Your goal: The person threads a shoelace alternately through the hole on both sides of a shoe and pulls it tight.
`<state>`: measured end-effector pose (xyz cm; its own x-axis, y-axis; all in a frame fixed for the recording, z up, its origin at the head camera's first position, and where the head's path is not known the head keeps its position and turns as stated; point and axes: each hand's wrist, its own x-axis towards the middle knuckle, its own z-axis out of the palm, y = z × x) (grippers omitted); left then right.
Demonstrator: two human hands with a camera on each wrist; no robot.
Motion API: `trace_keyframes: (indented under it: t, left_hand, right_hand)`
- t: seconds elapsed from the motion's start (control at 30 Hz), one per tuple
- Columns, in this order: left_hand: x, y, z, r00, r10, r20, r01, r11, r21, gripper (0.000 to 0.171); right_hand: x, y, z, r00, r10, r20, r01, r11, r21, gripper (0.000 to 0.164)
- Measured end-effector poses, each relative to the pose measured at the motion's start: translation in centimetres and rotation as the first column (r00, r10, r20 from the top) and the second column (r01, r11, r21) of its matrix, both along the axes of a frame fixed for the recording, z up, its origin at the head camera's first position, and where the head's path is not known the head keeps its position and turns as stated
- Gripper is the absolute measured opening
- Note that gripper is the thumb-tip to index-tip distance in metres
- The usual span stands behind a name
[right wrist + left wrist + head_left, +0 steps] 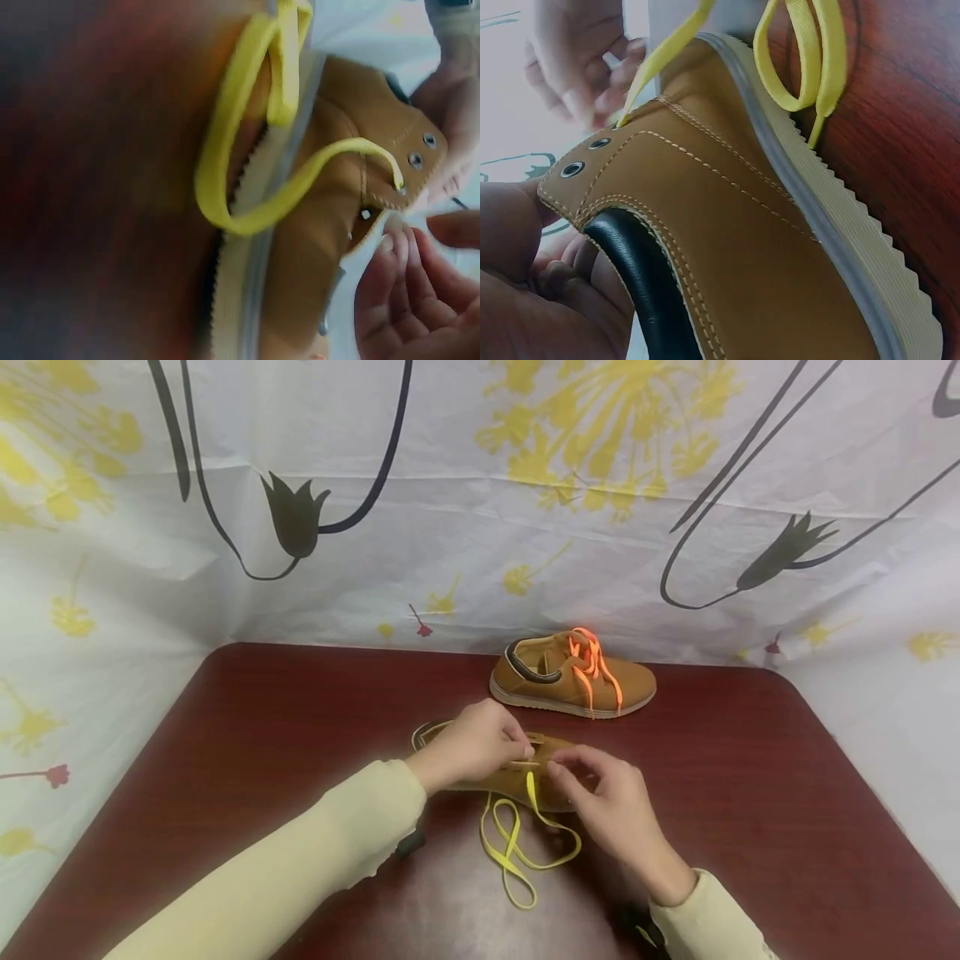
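A tan shoe (555,802) lies on its sole, toe to the right. A yellow shoelace (573,847) runs out of one eyelet and loops onto the tabletop. My left hand (480,743) reaches over the heel end and grips the shoe's eyelet flap (577,176) at its edge; its other fingers curl behind the flap. My right hand (611,802) is over the front of the lacing, thumb and forefinger close together. Its fingertips (394,232) are by the flap's front edge; whether they pinch anything cannot be made out.
Behind, a second tan shoe (630,681) with tied orange laces (592,660) stands near the back edge. The dark red table (300,718) is bounded by a patterned white cloth (435,510) at the back and sides. Dark objects (408,842) show partly by the sleeves.
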<state>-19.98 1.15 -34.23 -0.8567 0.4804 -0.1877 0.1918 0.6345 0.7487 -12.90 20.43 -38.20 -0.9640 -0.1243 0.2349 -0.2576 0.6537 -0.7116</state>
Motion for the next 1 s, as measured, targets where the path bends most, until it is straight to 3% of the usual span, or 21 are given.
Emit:
trace_keyframes:
  t: [0.13, 0.27, 0.37, 0.47, 0.57, 0.67, 1.0]
  left_hand:
    - [-0.1, -0.2, 0.1, 0.999, 0.008, -0.036, -0.008, 1.000, 0.011, 0.015]
    - [-0.2, -0.2, 0.2, 0.998, 0.029, -0.064, -0.026, 0.998, 0.049, 0.014]
    - [-0.4, -0.1, 0.4, 0.998, 0.062, -0.008, -0.060, 0.987, 0.148, 0.014]
    - [-0.9, -0.1, 1.1, 0.990, 0.116, 0.077, -0.133, 0.955, 0.265, 0.013]
    - [-1.4, -0.2, 2.2, 0.980, 0.156, 0.124, -0.190, 0.923, 0.335, 0.014]
    - [-1.9, -0.5, 3.5, 0.977, 0.166, 0.137, -0.207, 0.902, 0.379, 0.015]
    - [-2.6, -1.6, 8.4, 0.980, 0.199, 0.022, -0.186, 0.864, 0.469, 0.018]
  right_hand:
    - [-0.5, 0.1, 0.0, 0.998, 0.062, -0.018, -0.062, 0.997, 0.043, 0.020]
    - [-0.9, -0.1, -0.5, 0.996, 0.092, -0.003, -0.091, 0.993, 0.077, 0.017]
    - [-0.9, 0.0, -0.7, 0.996, 0.084, -0.015, -0.083, 0.995, 0.059, 0.012]
    - [-0.9, 0.1, -0.8, 0.995, 0.095, -0.010, -0.094, 0.995, 0.034, 0.010]
    - [-0.9, 0.1, -0.7, 0.993, 0.114, 0.003, -0.114, 0.993, 0.027, 0.011]
    - [-0.9, 0.1, -0.6, 0.993, 0.119, 0.009, -0.119, 0.992, 0.037, 0.012]
    - [-1.0, 0.3, -0.3, 0.990, 0.141, 0.022, -0.142, 0.989, 0.045, 0.013]
